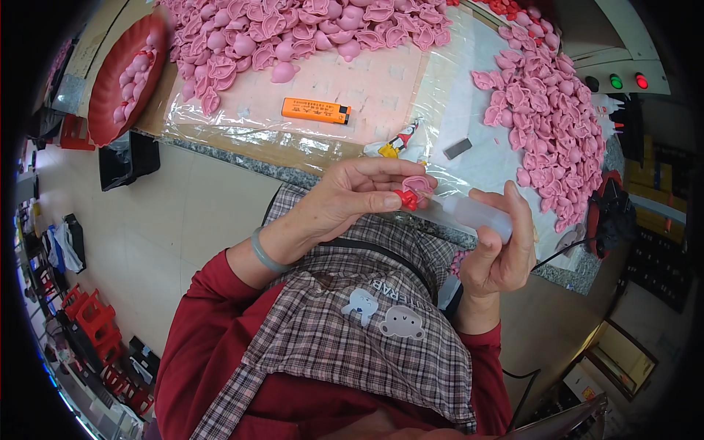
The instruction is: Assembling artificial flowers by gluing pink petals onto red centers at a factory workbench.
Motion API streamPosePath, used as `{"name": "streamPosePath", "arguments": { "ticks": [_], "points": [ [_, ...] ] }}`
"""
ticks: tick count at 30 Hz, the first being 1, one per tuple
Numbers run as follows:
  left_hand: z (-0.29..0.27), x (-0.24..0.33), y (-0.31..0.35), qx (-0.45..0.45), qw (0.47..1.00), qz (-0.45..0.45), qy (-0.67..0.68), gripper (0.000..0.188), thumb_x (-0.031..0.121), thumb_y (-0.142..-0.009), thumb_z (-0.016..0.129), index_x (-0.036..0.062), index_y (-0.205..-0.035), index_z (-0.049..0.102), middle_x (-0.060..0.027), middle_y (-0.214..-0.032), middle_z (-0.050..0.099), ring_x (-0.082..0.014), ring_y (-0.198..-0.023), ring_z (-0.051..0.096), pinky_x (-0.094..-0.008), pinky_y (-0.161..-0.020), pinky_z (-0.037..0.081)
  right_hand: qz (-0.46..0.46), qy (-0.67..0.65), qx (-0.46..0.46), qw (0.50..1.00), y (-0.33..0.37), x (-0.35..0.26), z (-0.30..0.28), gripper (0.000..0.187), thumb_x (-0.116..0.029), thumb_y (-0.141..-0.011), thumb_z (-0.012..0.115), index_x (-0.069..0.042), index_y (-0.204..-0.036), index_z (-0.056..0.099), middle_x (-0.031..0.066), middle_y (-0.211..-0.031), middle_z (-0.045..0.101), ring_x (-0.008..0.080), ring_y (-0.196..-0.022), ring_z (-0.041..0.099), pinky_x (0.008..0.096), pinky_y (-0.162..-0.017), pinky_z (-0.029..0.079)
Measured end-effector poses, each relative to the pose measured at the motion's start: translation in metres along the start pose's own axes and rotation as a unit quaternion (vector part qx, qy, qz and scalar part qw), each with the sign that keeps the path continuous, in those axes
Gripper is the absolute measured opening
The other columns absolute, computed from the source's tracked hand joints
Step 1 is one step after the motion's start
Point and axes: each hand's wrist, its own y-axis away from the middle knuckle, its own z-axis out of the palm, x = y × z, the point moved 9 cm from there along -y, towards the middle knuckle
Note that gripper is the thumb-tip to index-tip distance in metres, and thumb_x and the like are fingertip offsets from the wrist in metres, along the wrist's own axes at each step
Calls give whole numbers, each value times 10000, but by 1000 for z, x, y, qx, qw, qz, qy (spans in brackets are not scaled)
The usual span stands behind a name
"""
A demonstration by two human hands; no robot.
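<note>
Between the thumb and fingers of my left hand (339,196) is a small pink plastic shell piece (416,183) with a red bow-shaped part (407,199) at its near side. My right hand (504,253) grips a translucent white squeeze bottle (478,215), tilted so its thin nozzle points left. The nozzle tip reaches the pink piece beside the red part; whether they touch I cannot tell. Both hands are above the table's near edge. Just beyond them lie a small crumpled printed wrapper (396,143) and a dark grey block (457,149).
A large heap of pink pieces (293,29) covers the far table, and another pile (550,125) lies at right. An orange lighter (315,110) rests on the plastic sheet. At far left is a red tray (103,110) with pink pieces. A control box (623,51) stands far right.
</note>
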Motion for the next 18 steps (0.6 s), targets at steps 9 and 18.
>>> {"name": "streamPosePath", "arguments": {
  "ticks": [9, 18],
  "points": [
    [0, 0, 0, 10, 1000, -10, -14, 444, 84, -882, 628, -34, -1290, 501, -230, -1251, 566, -290, -1112, 604, -395, -972, 493, -12, 10, 1, 1000, 0, -2, 0, 457, -299, -953, 552, 72, -1218, 517, 189, -915, 676, 274, -721, 680, 331, -585, 534],
    [0, 0, 0, 3, 1000, -6, 1, 449, 83, -879, 629, -33, -1293, 499, -227, -1253, 567, -276, -1105, 609, -381, -966, 492, 32, -28, 33, 999, 6, 10, 0, 469, -318, -969, 522, 78, -1219, 520, 193, -843, 676, 266, -708, 667, 315, -598, 525]
  ]
}}
